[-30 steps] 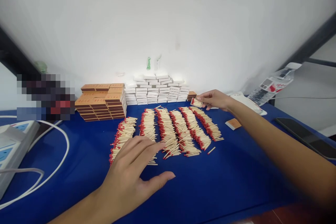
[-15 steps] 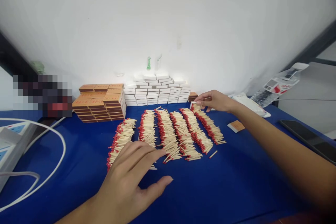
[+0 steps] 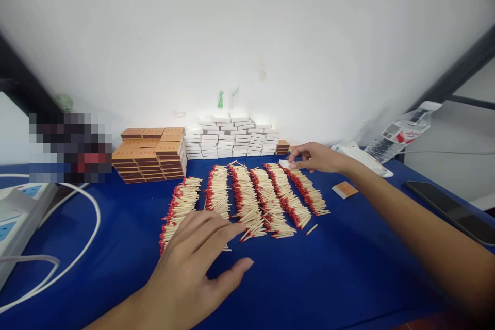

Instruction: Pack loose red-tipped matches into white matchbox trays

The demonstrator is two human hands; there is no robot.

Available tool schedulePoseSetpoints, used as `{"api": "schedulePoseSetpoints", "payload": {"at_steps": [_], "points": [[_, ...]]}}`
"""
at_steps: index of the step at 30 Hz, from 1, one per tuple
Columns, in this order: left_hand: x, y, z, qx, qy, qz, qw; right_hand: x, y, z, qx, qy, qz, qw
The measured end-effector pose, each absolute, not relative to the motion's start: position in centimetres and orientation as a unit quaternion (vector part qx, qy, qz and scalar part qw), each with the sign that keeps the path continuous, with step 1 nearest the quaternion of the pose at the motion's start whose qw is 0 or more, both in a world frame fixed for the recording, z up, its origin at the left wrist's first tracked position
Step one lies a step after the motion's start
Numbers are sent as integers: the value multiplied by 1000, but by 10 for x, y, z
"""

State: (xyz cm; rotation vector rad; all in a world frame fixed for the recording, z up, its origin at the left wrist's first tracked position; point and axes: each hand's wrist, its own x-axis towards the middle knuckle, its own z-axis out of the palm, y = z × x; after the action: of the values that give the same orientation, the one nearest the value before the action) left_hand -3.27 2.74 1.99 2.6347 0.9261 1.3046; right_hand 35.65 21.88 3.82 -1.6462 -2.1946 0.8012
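Observation:
Several rows of red-tipped matches (image 3: 247, 201) lie side by side on the blue table cover. My right hand (image 3: 315, 157) pinches a small white matchbox tray (image 3: 285, 164) at the far end of the rightmost row. The tray's pale face is turned up, and its contents are hidden. My left hand (image 3: 197, 263) hovers low over the near end of the leftmost rows, fingers spread, holding nothing. A single loose match (image 3: 311, 229) rests apart from the rows. Right of the rows lies an orange-and-white matchbox (image 3: 345, 189).
Stacked orange matchboxes (image 3: 150, 154) and piled white trays (image 3: 232, 139) stand along the wall. At right are a clear plastic bottle (image 3: 398, 136), a white packet (image 3: 359, 157) and a dark phone (image 3: 450, 211). A power strip (image 3: 29, 211) with a white cable (image 3: 91, 237) occupies the left.
My right hand has tilted the white tray, so more of its pale face shows, and moved it slightly nearer. My left hand stays almost still. The view has shifted slightly.

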Motion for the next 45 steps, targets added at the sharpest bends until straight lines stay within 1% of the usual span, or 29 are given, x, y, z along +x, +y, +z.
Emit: {"api": "schedulePoseSetpoints", "payload": {"at_steps": [10,16,23,32,45], "points": [[-34,29,15,858,302,413,47,358,222,35,-546,-773,289,145],[-34,28,16,859,295,414,56,360,222,37,-544,-781,288,107],[-33,27,20,860,296,413,51,359,223,38,-555,-770,283,133],[-33,27,22,854,299,423,52,355,225,43,-568,-770,266,117],[-34,28,21,854,302,418,65,358,232,43,-560,-765,291,128]]}}
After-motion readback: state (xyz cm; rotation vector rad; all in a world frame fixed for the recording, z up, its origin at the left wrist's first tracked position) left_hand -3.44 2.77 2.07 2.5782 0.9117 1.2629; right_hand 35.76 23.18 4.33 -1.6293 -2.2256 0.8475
